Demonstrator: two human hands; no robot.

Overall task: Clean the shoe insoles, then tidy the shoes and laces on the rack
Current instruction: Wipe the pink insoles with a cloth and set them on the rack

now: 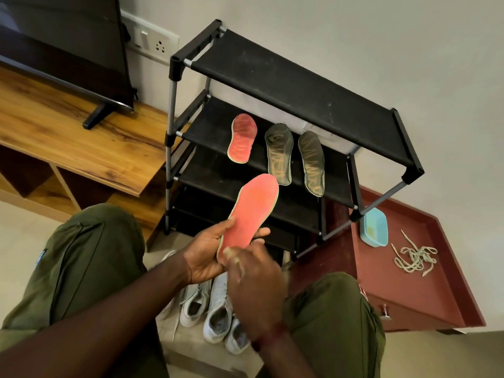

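red insole held before the shoe rack
left hand curls round its edges from beneath; right hand rests at the heel, blurred, grip unclear

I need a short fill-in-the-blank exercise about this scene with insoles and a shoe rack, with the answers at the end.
The ____ hand holds the pink insole; the right hand is at its heel end.
____ more insoles lie on the rack.
The white shoes stand on the ____.
Answers: left; three; floor.
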